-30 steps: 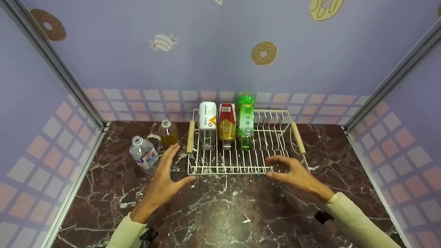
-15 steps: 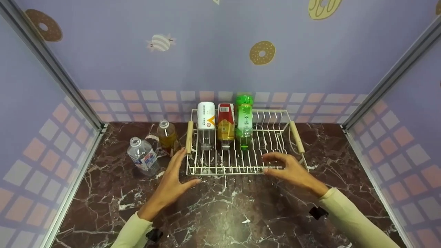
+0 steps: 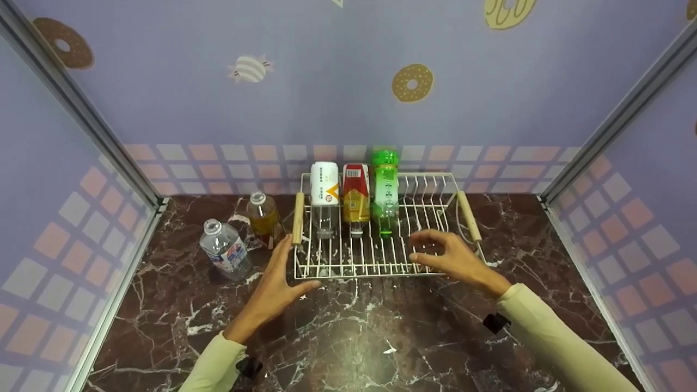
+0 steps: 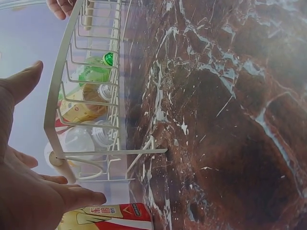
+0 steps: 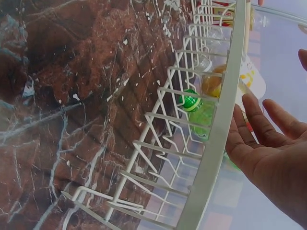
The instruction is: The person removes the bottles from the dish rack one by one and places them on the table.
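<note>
A white wire dish rack (image 3: 375, 276) with wooden handles bears three bottles lying neck toward me: a clear bottle with a white label (image 3: 325, 188), a red-and-yellow labelled bottle (image 3: 356, 201) and a green bottle (image 3: 386, 190). My left hand (image 3: 275, 288) has its fingers extended and thumb spread, fingertips close by the left handle (image 3: 298, 218); contact cannot be told. Over the rack's front right part hovers my right hand (image 3: 454, 260), fingers loosely bent and holding nothing. In the right wrist view, that hand (image 5: 273, 143) is above the rack's rim (image 5: 218, 139).
Left of the rack stand two uncapped-looking bottles: a clear one with a blue-and-red label (image 3: 226, 250) and one with amber liquid (image 3: 263, 218). The brown marble-patterned tabletop (image 3: 348, 337) meets a purple back wall (image 3: 326, 109) and side walls.
My left hand has shifted right, from beside the standing bottles to the rack's left handle. My right hand has drifted slightly left and farther over the rack. The bottles look unmoved.
</note>
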The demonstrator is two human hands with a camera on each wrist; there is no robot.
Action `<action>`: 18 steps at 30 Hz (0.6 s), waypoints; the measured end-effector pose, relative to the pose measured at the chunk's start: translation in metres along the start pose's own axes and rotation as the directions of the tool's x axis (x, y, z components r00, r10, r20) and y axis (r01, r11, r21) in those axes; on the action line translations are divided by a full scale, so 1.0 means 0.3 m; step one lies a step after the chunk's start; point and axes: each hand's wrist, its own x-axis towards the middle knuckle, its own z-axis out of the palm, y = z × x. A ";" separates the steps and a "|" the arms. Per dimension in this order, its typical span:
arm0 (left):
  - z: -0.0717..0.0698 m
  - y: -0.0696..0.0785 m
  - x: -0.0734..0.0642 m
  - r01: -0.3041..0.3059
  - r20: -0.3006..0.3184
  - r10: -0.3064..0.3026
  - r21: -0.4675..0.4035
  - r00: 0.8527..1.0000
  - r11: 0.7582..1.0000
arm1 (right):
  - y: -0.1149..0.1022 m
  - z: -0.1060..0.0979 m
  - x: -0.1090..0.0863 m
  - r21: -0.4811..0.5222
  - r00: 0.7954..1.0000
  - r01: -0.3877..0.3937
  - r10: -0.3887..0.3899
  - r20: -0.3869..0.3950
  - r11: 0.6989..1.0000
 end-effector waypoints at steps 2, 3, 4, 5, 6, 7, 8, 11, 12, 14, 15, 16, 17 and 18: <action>0.003 -0.001 0.006 0.011 0.010 -0.011 0.001 1.000 1.000 | -0.005 -0.006 0.008 0.004 1.000 -0.021 0.021 -0.001 1.000; 0.004 -0.003 0.009 0.014 0.013 -0.014 0.001 1.000 1.000 | -0.007 -0.009 0.012 0.017 1.000 -0.029 0.029 0.002 0.999; 0.005 -0.003 0.011 0.022 0.019 -0.022 0.001 1.000 1.000 | -0.009 -0.013 0.016 0.030 0.999 -0.034 0.034 0.006 0.999; 0.007 -0.003 0.014 0.028 0.023 -0.028 -0.001 0.999 1.000 | -0.012 -0.016 0.021 0.035 0.999 -0.037 0.036 0.007 0.999; 0.008 -0.005 0.016 0.033 0.028 -0.033 -0.003 0.999 0.999 | -0.014 -0.019 0.026 0.038 0.999 -0.037 0.037 0.008 0.999; 0.010 -0.006 0.018 0.036 0.031 -0.036 -0.008 0.999 0.999 | -0.017 -0.022 0.030 0.041 0.999 -0.037 0.037 0.009 0.998; 0.011 -0.008 0.019 0.041 0.034 -0.041 -0.013 0.999 0.999 | -0.018 -0.026 0.035 0.035 0.999 -0.036 0.036 0.007 0.999; 0.017 -0.013 0.024 0.049 0.038 -0.047 -0.038 0.998 0.998 | -0.023 -0.032 0.050 0.013 0.999 -0.045 0.045 -0.006 0.999; 0.020 -0.016 0.024 0.049 0.038 -0.047 -0.045 0.998 0.998 | -0.022 -0.034 0.055 0.006 0.999 -0.042 0.042 -0.005 0.999; 0.025 -0.020 0.024 0.053 0.037 -0.050 -0.061 0.998 0.997 | -0.023 -0.036 0.070 -0.010 0.999 -0.041 0.041 -0.006 0.999; 0.027 -0.023 0.024 0.055 0.037 -0.053 -0.067 0.998 0.996 | -0.023 -0.038 0.077 -0.018 0.999 -0.039 0.039 -0.006 0.999; 0.030 -0.026 0.023 0.059 0.036 -0.056 -0.073 0.998 0.996 | -0.023 -0.039 0.083 -0.029 0.999 -0.032 0.032 -0.004 0.999; 0.032 -0.030 0.024 0.064 0.036 -0.062 -0.082 0.997 0.995 | -0.023 -0.041 0.091 -0.033 1.000 -0.028 0.028 -0.002 0.999; 0.035 -0.033 0.023 0.068 0.036 -0.065 -0.089 0.997 0.994 | -0.022 -0.044 0.098 -0.034 1.000 -0.024 0.024 0.000 0.999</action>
